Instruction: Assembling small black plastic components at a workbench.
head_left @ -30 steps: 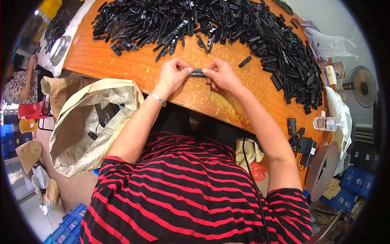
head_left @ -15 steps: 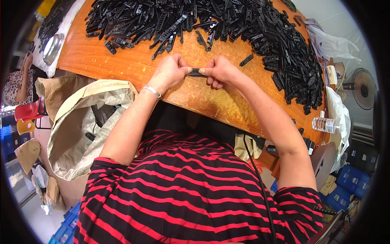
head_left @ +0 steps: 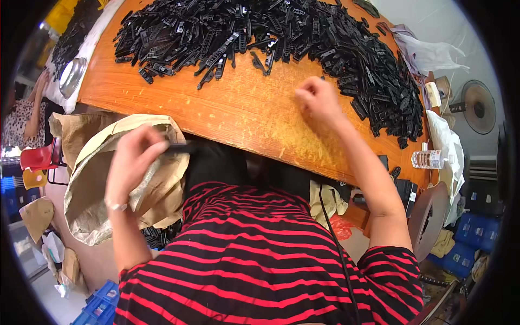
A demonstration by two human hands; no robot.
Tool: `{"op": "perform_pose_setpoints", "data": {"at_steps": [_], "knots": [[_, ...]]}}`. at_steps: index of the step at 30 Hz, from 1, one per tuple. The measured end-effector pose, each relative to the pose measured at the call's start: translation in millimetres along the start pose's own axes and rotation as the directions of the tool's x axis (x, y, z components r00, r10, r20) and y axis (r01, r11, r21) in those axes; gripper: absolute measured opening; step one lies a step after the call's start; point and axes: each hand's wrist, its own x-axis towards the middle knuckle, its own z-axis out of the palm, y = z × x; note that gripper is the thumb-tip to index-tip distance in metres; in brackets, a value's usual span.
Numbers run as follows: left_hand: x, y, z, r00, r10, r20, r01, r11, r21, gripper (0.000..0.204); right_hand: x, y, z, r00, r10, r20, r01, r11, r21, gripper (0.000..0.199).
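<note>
My left hand (head_left: 134, 158), smeared by motion, is over the mouth of a woven sack (head_left: 89, 179) at the left. Its thumb and fingers pinch one end of a slim black plastic part (head_left: 179, 148), which sticks out to the right. Over the right half of the wooden table (head_left: 238, 116), my right hand (head_left: 320, 103) has curled, blurred fingers; whether they grip anything is unclear. A dark bit of a part shows just beyond its knuckles. A large heap of similar black plastic parts (head_left: 216, 32) arcs along the table's far and right sides.
A clear plastic bottle (head_left: 428, 159) lies at the table's right edge, with a fan (head_left: 479, 107) beyond it. Far left, another person (head_left: 32, 116) sits near a metal bowl (head_left: 72, 77) and a red chair (head_left: 38, 157). Blue crates (head_left: 97, 306) stand at lower left.
My hands have parted from the black part they both held. The left carried it down and left to the sack; the right moved rightward to where a loose part lay.
</note>
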Motion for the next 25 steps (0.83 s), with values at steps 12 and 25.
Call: {"op": "perform_pose_setpoints", "data": {"at_steps": [12,25], "knots": [[6.4,6.5,6.2,0.993,0.115,-0.041,-0.117,0.991,-0.065,0.014,15.5,17.0,-21.2,0.955,-0.297,-0.016,0.218,0.736,-0.641,0.018],[215.6,22.9,149.2,0.747,0.655,0.115,-0.569,0.541,0.62,0.026,-10.8,-42.2,56.0,0.958,-0.281,-0.053,0.233,0.876,-0.423,0.026]]}}
